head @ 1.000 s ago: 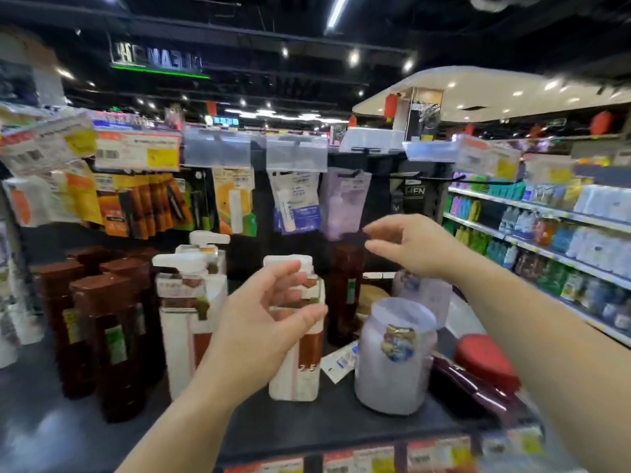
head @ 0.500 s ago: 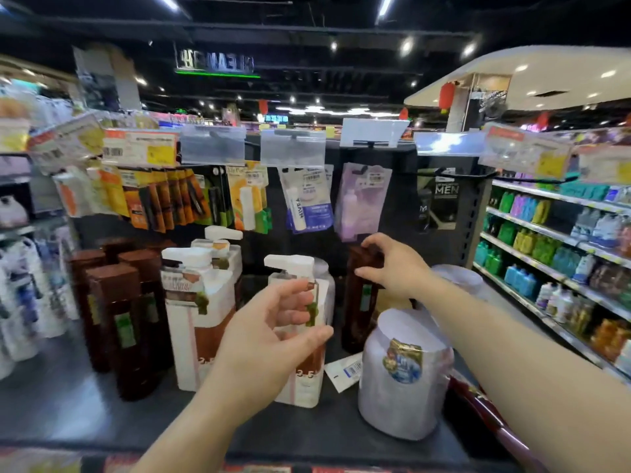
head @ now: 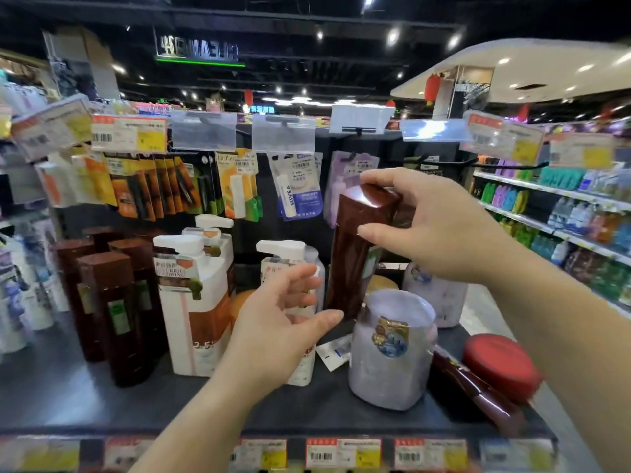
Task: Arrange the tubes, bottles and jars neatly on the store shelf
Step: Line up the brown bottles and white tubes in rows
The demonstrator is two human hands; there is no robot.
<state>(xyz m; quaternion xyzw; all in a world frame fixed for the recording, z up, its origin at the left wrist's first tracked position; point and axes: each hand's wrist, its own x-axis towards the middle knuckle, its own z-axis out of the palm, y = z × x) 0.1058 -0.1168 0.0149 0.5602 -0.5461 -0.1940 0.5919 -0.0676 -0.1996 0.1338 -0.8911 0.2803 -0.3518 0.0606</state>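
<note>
Head view: your right hand (head: 433,227) grips the tall brown bottle (head: 355,254) near its cap, thumb on the front face and fingers curled over the top, and the bottle leans slightly, its base raised just above the dark shelf (head: 102,404). Your left hand (head: 286,322) is open, fingers spread and thumb extended, hovering in front of the white pump bottle (head: 290,261) and just left of the brown bottle's lower end; contact with either cannot be confirmed. A second, larger white pump bottle (head: 194,302) with a brown band stands to the left, with another pump head visible behind it. Further left, a cluster of upright brown bottles (head: 109,302) occupies the shelf. To the right of your left hand, a pale lilac jar (head: 392,349) with a round sticker stands upright near the shelf front, and a second lilac jar (head: 440,295) stands behind it, partly hidden by your right forearm. A small white sachet (head: 336,351) lies flat on the shelf between the pump bottle and the front jar. At the right edge, a red-lidded container (head: 502,367) rests beside a brown bottle lying on its side (head: 478,394). Above the shelf, carded lip-care packs (head: 297,189) hang from pegs beneath price tags (head: 129,133). Price labels (head: 341,452) run along the shelf's front edge.
</note>
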